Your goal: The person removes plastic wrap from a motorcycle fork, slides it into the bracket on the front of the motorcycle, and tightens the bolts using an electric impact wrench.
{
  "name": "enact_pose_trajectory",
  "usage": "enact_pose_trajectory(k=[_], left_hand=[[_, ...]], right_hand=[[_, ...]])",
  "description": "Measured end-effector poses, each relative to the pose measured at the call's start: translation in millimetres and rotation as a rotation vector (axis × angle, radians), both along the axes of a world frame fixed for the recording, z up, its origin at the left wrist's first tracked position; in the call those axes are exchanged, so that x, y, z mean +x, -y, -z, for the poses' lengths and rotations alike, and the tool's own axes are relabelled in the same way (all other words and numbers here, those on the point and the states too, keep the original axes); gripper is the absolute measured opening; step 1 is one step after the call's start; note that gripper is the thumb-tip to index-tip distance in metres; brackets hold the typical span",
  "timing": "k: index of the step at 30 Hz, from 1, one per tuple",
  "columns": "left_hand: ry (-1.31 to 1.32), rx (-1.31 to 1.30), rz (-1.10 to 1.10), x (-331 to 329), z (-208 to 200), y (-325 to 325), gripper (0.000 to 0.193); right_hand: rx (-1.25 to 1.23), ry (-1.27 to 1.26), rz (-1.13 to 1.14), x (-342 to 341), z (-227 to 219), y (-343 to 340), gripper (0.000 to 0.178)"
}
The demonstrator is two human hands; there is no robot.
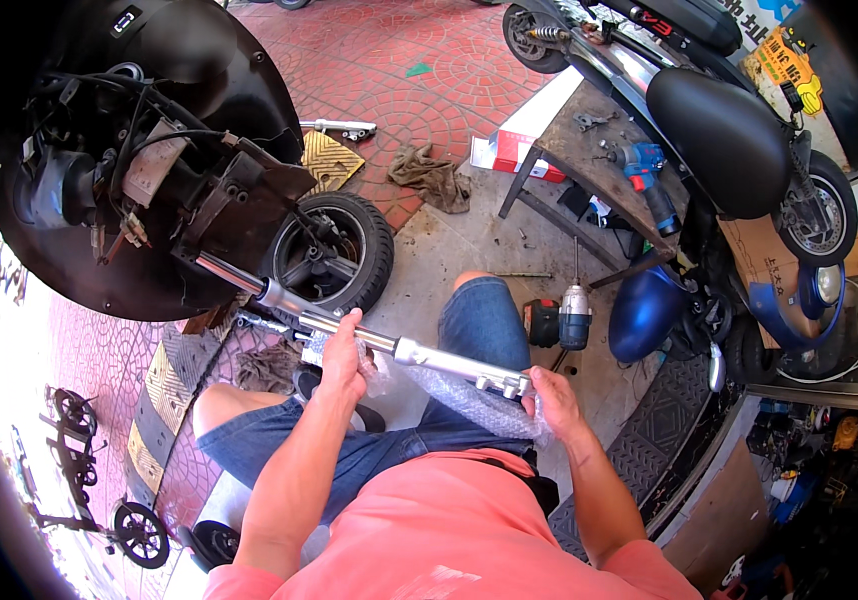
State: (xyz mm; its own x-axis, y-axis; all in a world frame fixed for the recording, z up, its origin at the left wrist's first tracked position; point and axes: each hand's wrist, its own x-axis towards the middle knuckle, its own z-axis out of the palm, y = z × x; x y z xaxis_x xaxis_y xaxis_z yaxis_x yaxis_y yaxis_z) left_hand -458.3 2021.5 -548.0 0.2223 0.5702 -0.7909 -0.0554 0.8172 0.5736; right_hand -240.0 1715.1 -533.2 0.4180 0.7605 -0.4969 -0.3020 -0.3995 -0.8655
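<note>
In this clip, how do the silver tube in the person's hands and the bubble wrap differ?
Shape: the silver tube is straight, while the bubble wrap is loose and bunched.
Surface: the tube is shiny metal; the wrap is see-through and bubbled.
Place: in the picture, the tube runs along the upper edge of the wrap, which sits below it.
Shared: both stretch between the left hand and right hand.

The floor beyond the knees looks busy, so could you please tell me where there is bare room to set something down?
Mostly bare: the grey floor between the nearest wheel, brown rag and bench. Crowded: beneath the bench and beside the rounded blue shell.
</note>
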Motion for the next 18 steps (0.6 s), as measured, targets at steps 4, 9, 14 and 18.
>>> enact_pose_trajectory(k=[4,9,14,18], left_hand=[[-0.007,0.005,-0.021,2.1,-2.5,-0.1,0.033],[-0.026,0.068,0.037,4.2,-2.3,2.5,0.036],[-0.021,0.11,0.025,7.2,-9.9,6.0,0.038],[0.057,0.108,0.029,7.5,-14.2,8.7,0.036]], right_hand=[[0.033,0.018,0.023,-2.1,12.0,2.8,0.048],[-0.016,-0.047,0.099,-5.5,11.5,2.9,0.037],[-0.015,-0.074,0.089,-1.3,5.5,-2.1,0.036],[-0.094,-0.196,0.118,5.5,-0.7,-1.8,0.038]])
